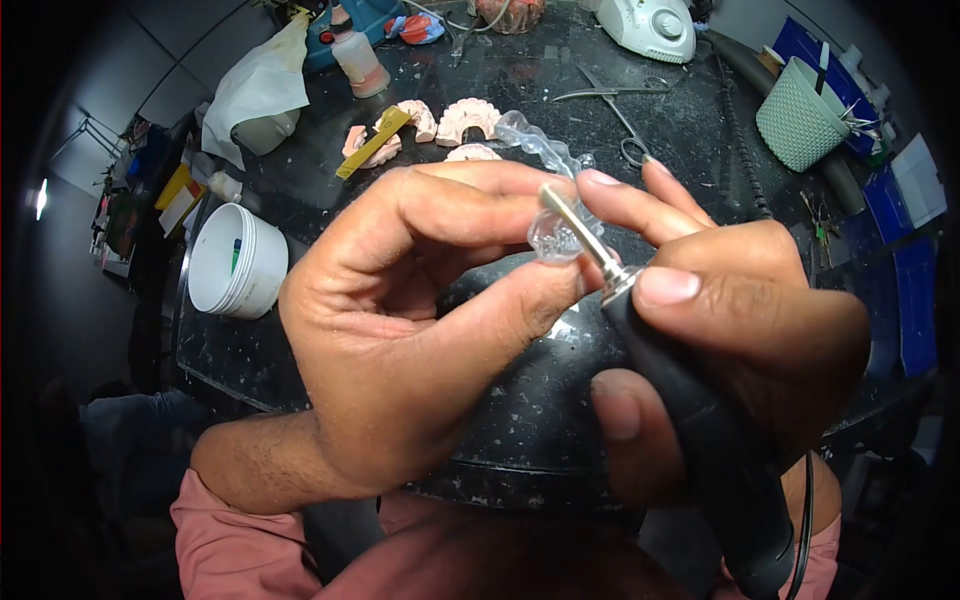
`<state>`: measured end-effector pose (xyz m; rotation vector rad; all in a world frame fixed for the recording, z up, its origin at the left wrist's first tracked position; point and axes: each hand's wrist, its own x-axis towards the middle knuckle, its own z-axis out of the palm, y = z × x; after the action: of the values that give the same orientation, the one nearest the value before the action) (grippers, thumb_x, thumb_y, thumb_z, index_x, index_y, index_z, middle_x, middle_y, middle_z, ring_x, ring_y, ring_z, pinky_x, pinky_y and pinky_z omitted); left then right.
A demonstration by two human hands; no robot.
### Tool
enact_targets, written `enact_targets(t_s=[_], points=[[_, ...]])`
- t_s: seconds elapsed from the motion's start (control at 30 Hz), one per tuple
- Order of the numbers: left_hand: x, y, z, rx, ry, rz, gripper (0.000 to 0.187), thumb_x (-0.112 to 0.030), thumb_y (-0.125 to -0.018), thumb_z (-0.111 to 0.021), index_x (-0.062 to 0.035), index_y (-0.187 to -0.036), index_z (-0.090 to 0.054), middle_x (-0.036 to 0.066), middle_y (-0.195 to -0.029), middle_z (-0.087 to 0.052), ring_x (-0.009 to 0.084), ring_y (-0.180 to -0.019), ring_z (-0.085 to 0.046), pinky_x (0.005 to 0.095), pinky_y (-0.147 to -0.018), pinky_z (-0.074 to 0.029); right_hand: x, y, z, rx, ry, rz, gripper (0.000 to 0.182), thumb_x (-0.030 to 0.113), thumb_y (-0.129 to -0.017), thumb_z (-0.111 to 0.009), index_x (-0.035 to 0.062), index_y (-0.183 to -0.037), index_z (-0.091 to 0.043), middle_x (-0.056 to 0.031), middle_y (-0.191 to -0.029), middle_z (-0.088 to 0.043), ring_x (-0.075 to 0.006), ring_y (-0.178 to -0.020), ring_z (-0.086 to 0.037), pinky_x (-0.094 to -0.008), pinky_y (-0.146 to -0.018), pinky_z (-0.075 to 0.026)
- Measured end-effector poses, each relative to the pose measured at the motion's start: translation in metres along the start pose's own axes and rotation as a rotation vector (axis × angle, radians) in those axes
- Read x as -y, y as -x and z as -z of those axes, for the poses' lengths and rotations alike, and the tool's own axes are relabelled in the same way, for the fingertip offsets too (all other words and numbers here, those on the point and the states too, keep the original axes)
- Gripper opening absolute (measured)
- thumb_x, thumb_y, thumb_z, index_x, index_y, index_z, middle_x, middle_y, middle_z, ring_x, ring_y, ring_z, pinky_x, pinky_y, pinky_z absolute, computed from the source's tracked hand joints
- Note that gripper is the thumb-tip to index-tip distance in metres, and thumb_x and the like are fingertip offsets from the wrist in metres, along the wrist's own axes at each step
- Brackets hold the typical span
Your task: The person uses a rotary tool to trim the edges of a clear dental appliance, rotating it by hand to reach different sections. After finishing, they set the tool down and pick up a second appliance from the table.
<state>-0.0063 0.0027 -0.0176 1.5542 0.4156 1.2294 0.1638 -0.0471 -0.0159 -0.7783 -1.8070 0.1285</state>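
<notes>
Near the centre, my left hand (390,310) pinches a clear plastic dental aligner (552,238) between thumb and fingers. Its see-through tooth-shaped edge shows past my fingertips, towards the plaster models. My right hand (770,320) is wrapped round a black rotary handpiece (690,410), thumb on top near the metal collar. The slim metal bur (583,232) points up and left, overlapping the aligner in this view. Two right fingers stretch forward close to my left fingertips. Behind the hands lie pink-white plaster dental models (468,118), one with a yellow strip (374,143) across it.
Scissors (610,92) and a second metal instrument with a ring handle (632,150) lie on the black speckled table (530,440). A white tub (262,265) stands left, a pale green basket (800,118) right. Behind are a bottle (358,62) and a white device (650,28).
</notes>
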Motion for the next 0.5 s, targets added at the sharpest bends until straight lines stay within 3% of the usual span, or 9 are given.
enact_targets(t_s=[0.1, 0.27, 0.5], points=[[-0.001, -0.001, 0.002, 0.035, -0.119, -0.018, 0.021, 0.006, -0.079, -0.065, -0.0002, -0.097, -0.055, 0.021, -0.110, -0.060, 0.0194, -0.097, -0.061, 0.0324, -0.088, -0.049, -0.002, -0.002, 0.000, -0.021, -0.104, 0.055, 0.044, 0.029, -0.082, -0.072, 0.0057, -0.109, -0.045, -0.0146, -0.088, -0.054, -0.0424, -0.093, -0.063, -0.0620, -0.095, -0.041], [-0.001, -0.002, 0.000, -0.021, -0.085, 0.003, 0.021, 0.006, -0.076, -0.068, 0.0002, -0.094, -0.057, 0.018, -0.107, -0.063, 0.0185, -0.096, -0.062, 0.0308, -0.087, -0.049, 0.013, -0.003, 0.006, 0.098, 0.001, -0.075, 0.044, 0.029, -0.081, -0.073, 0.0072, -0.109, -0.046, -0.0124, -0.089, -0.053, -0.0446, -0.097, -0.062, -0.0639, -0.097, -0.038], [0.002, -0.002, 0.001, -0.027, -0.120, -0.065, 0.025, 0.008, -0.074, -0.070, 0.0002, -0.095, -0.057, 0.017, -0.106, -0.063, 0.0170, -0.097, -0.062, 0.0309, -0.086, -0.050, 0.015, -0.001, 0.005, 0.080, 0.024, -0.109, 0.041, 0.028, -0.083, -0.072, 0.0099, -0.110, -0.047, -0.0114, -0.092, -0.052, -0.0455, -0.101, -0.060, -0.0653, -0.099, -0.034]])
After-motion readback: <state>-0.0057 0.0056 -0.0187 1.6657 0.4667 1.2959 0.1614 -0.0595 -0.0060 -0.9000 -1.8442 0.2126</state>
